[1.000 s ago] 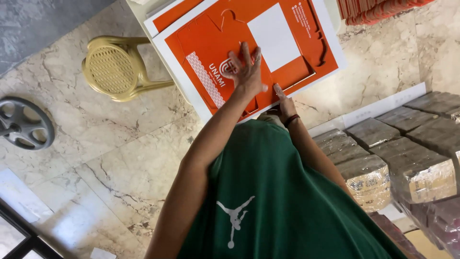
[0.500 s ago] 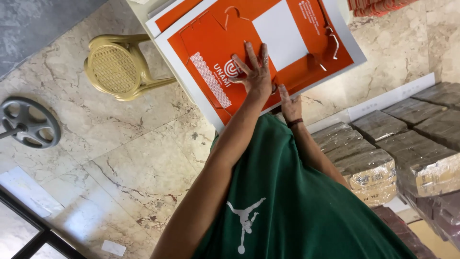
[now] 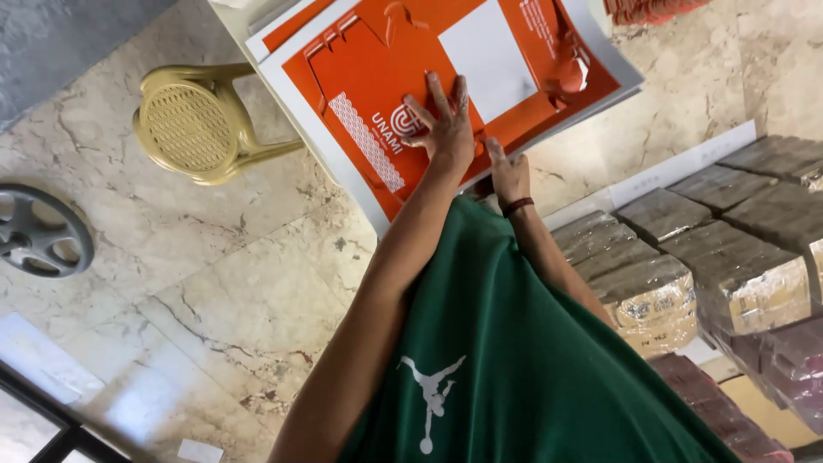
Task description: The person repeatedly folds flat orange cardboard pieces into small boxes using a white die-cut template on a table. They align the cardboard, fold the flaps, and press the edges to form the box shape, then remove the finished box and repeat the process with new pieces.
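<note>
Head view, only view. Floor is pale marble tile with brown veining and a grey strip in the top left corner. A yellow plastic chair with a woven-look seat stands on it just beside the work surface. A dark metal wheel lies on the floor at the left edge, well apart from the chair. Bottom left shows a dark frame edge and a white scrap on the tile.

The thing in hand is an orange die-cut cardboard sheet, flat and printed, with a white rectangle panel, a white patterned band, cut-out tabs and a white border. It lies on top of a stack of similar sheets on the surface at top centre, edges slightly offset.

The left hand lies flat on the orange sheet, fingers spread apart, palm pressing down, gripping nothing. The right hand is at the sheet's near edge with fingers on the edge; whether it pinches the sheet, cannot tell. A dark band sits on that wrist. The green shirt fills the lower middle.

No open containers. On the right are plastic-wrapped bundles of brownish stacked sheets, set side by side in rows, touching. A white strip runs behind them. Reddish stacks sit at bottom right and top right.
</note>
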